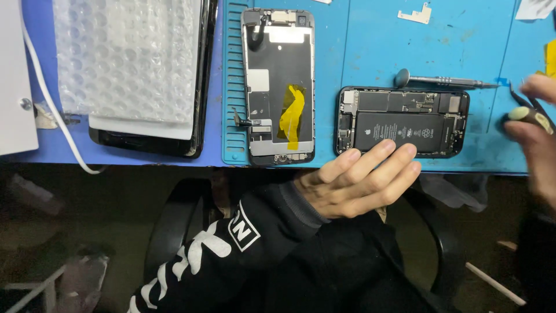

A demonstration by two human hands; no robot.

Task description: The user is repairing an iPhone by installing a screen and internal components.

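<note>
An opened phone body (pixel 402 122) with a black battery lies on the blue work mat (pixel 382 52). My left hand (pixel 359 181) rests flat at the mat's near edge, fingertips touching the phone body's lower rim, holding nothing. To its left lies the detached screen panel (pixel 278 87), back side up, with yellow tape on it. My right hand (pixel 536 124), blurred at the right edge, pinches black tweezers (pixel 528 107) with a yellowish grip. A metal screwdriver (pixel 446 80) lies just above the phone body.
A stack of dark phones or screens under bubble wrap (pixel 128 58) sits at the left. A white cable (pixel 55 110) runs beside it. A small metal bracket (pixel 416 14) lies at the mat's far side. Below the table edge is a black chair (pixel 174 220).
</note>
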